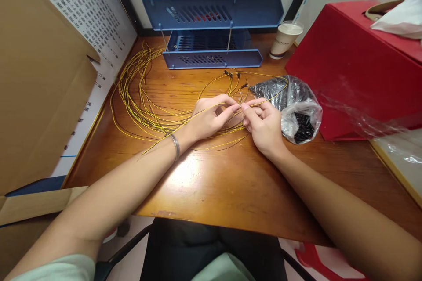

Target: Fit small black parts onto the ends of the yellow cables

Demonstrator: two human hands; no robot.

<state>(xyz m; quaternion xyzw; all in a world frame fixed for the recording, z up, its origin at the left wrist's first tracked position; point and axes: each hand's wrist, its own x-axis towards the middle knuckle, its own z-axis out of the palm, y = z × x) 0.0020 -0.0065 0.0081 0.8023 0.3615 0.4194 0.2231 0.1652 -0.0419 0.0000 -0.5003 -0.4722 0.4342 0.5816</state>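
My left hand (pixel 214 114) and my right hand (pixel 263 123) meet over the wooden table, fingertips pinched almost together. A thin yellow wire (pixel 280 92) runs through both pinches; one stretch lies across my left wrist and another arcs up over the bag. What sits exactly between the fingertips is too small to make out. Around and beneath my hands spreads a loose coil of yellow and dark wires (pixel 128 83). Several wire ends with small black connectors (pixel 238 75) lie just beyond my fingers. Right of my right hand rests an open clear plastic bag (pixel 290 90) with small black pieces (pixel 303 127) inside.
A blue two-tier tray rack (pixel 212 11) stands at the back, a paper cup (pixel 286 39) to its right. A large red box (pixel 349 61) fills the right side. Cardboard (pixel 39 79) rises at the left. The table (pixel 211 184) ends close to my lap.
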